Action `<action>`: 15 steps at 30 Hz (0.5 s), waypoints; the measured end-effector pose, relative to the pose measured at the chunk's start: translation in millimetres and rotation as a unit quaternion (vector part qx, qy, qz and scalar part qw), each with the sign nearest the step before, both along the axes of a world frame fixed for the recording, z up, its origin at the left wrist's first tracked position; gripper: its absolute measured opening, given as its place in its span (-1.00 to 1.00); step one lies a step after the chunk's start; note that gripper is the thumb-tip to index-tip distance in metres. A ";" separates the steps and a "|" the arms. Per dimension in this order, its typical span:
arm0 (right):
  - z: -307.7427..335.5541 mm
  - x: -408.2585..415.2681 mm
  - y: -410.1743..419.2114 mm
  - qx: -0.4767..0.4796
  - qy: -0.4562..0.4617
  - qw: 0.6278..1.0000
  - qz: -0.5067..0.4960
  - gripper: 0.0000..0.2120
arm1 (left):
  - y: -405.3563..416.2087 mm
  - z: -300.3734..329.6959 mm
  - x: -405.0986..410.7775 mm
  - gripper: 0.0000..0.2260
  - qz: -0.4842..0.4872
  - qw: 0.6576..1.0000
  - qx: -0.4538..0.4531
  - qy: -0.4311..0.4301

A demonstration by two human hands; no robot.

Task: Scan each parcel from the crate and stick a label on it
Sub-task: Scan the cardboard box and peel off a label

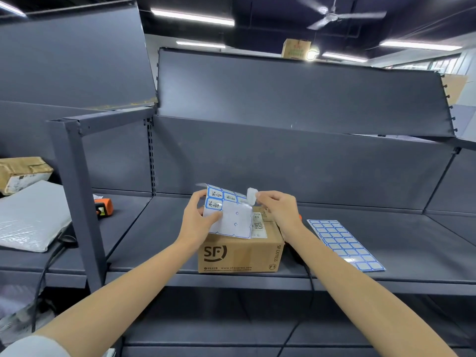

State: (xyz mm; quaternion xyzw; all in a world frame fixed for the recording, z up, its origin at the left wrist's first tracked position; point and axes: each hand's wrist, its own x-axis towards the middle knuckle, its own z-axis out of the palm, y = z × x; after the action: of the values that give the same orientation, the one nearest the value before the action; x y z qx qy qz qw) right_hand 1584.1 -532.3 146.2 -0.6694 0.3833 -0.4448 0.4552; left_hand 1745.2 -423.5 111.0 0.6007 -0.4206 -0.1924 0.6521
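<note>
Resting on the dark metal shelf (159,228), the brown cardboard SF parcel (239,253) sits near the front edge. Left hand (199,215) grips a partly used white label sheet (229,217) above it; right hand (278,210) pinches a peeled white label (251,196). Risk: the label may curl and stick to itself or the fingers. Open shelf room lies left; a full blue-bordered label sheet (345,244) lies right.

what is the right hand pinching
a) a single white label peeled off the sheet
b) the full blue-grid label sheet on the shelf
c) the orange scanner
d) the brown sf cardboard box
a: the right hand pinches a small white peeled label above the partly used label sheet that the left hand holds.
</note>
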 end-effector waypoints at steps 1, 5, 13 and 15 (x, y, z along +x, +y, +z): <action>0.1 -4.4 -2.2 0.010 -0.015 1.000 -0.011 -0.90 | 1.9 -0.2 3.9 -0.57 0.008 1.000 -0.005 0.011; -9.4 -23.6 -11.5 -0.045 0.058 0.996 -0.050 -0.91 | 8.2 -0.5 23.5 -0.58 0.055 0.996 -0.033 0.061; -30.4 -22.4 -25.9 -0.300 0.362 0.883 -0.016 -0.83 | 9.2 -2.5 42.5 -0.52 0.090 0.989 -0.050 0.101; -35.5 -22.3 -24.7 -0.361 0.391 0.847 -0.003 -0.81 | 8.6 -4.0 42.0 -0.54 0.090 0.990 -0.048 0.100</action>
State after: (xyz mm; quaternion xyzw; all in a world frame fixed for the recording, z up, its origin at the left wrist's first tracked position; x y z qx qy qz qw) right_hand 1561.7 -557.0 110.7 -0.9036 0.3441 -0.2550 -0.0076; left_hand 1787.2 -414.9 107.0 0.5816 -0.3065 -0.1716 0.7338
